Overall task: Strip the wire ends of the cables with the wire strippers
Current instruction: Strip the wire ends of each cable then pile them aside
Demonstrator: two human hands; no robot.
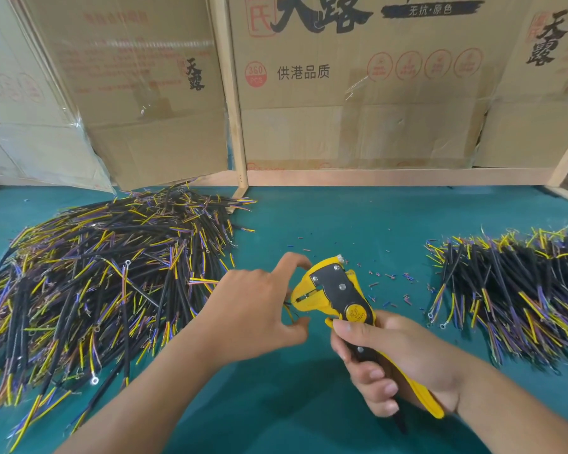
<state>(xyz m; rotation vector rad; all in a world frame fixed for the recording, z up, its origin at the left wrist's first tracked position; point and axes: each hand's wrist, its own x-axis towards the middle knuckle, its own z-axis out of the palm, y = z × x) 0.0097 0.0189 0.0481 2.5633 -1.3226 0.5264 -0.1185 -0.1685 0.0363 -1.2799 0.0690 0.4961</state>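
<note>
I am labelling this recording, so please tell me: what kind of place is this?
Probably a small workshop bench for manual cable assembly: large piles of cut cables, yellow wire strippers over a green table, and cardboard boxes behind.

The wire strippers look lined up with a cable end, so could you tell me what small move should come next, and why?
Probably squeeze the handles. The right hand grips the yellow wire strippers, and the left hand pinches a cable whose thin wires appear to reach into the tool's mouth, though the hand hides most of it. Insulation scraps on the green mat suggest earlier strips ended the same way.
</note>
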